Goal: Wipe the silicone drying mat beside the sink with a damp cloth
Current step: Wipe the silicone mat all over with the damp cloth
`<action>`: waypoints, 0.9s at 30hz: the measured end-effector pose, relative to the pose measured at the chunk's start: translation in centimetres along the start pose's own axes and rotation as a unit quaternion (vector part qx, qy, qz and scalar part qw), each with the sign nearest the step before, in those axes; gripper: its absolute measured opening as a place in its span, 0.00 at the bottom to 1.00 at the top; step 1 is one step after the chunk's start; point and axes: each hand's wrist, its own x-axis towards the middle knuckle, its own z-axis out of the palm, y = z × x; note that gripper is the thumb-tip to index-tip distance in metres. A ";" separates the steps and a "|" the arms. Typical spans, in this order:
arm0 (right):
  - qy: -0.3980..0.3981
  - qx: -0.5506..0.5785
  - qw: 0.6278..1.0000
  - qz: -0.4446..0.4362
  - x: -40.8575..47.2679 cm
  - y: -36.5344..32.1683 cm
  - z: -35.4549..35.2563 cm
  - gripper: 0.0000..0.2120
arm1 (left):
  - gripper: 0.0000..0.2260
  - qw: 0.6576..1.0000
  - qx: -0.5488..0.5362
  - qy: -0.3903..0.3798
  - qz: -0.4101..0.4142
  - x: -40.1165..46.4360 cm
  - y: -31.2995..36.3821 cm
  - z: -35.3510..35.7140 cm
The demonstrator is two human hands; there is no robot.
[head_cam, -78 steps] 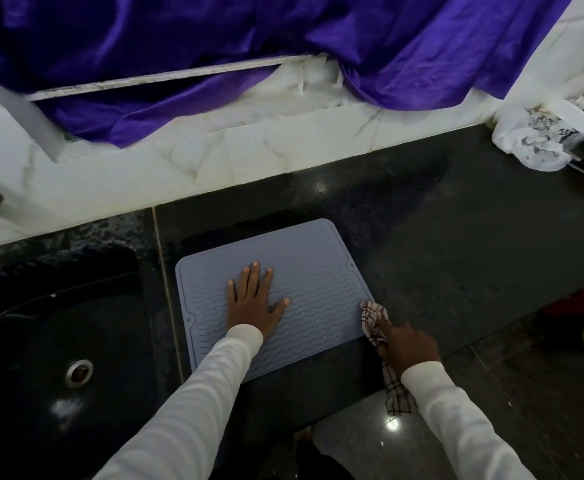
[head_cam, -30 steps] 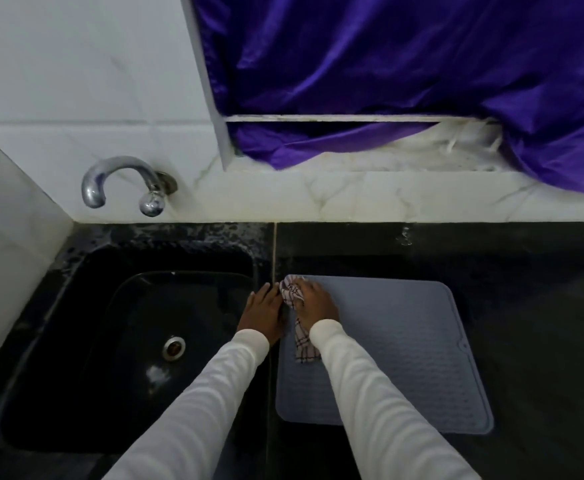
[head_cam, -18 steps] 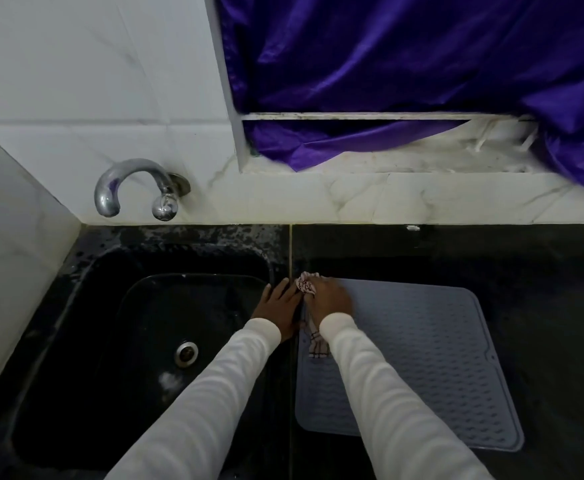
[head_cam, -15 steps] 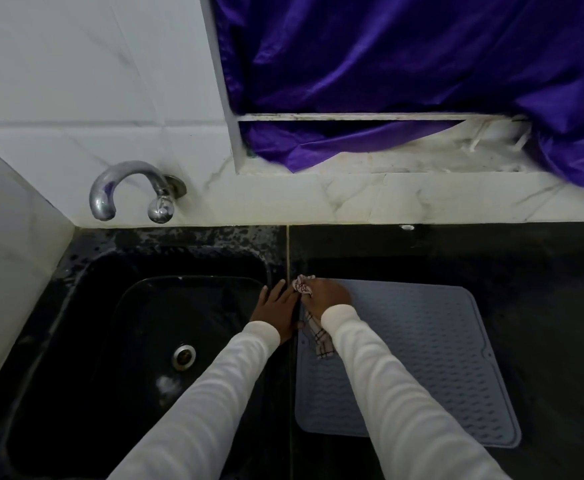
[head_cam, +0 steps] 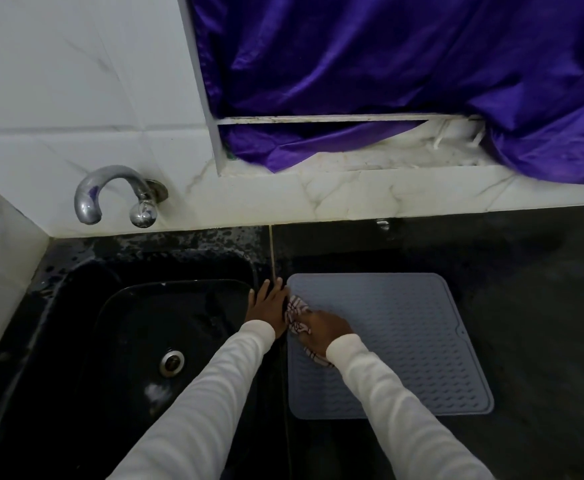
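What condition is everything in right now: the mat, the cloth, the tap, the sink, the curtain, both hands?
Mat: lying flat on the counter beside the sink.
Cloth: bunched up, pressed on the mat's left edge.
Tap: no water running.
Sink: no dishes in it, drain open.
Curtain: hanging, crumpled over the sill.
Left hand: flat, fingers spread, beside the mat.
Right hand: closed on the cloth.
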 end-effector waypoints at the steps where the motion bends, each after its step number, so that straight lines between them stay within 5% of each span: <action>1: -0.002 -0.012 1.000 0.003 -0.4 -0.1 0.0 0.22 | 0.31 1.000 0.000 0.001 -0.001 0.0 0.0 0.0; 14: 0.010 -0.137 0.990 0.018 -6.9 -4.4 5.7 0.11 | 0.31 0.996 0.091 0.005 0.001 0.0 0.9 -0.7; 27: -0.053 -0.089 0.994 -0.031 -13.1 -2.2 7.2 0.27 | 0.30 0.996 0.086 -0.006 0.002 -0.8 0.6 -0.3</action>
